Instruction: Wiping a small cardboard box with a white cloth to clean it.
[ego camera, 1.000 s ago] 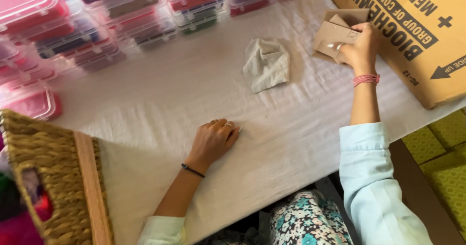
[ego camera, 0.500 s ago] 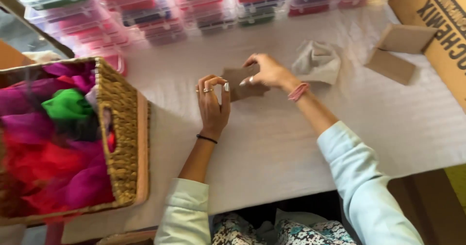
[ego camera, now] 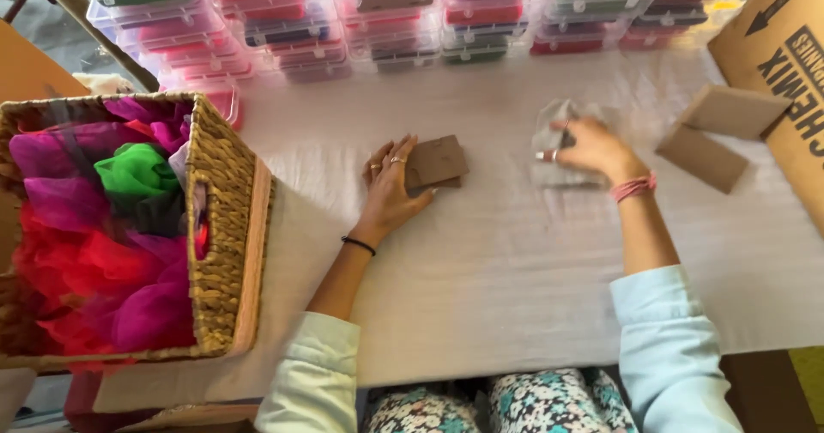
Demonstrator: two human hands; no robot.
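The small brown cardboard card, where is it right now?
The small brown cardboard card lies mid-table under the left hand, right of the woven basket.

Basket left of cards, boxes behind

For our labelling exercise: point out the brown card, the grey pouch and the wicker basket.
brown card [ego camera: 438,162], head view, middle of its top face.
grey pouch [ego camera: 554,175], head view, lower edge.
wicker basket [ego camera: 216,227], head view, right wall.

A small brown card is pressed flat on the white-covered surface by the left hand. A pale crumpled pouch is touched by the right hand. A wicker basket of coloured fabric is seen at the left.
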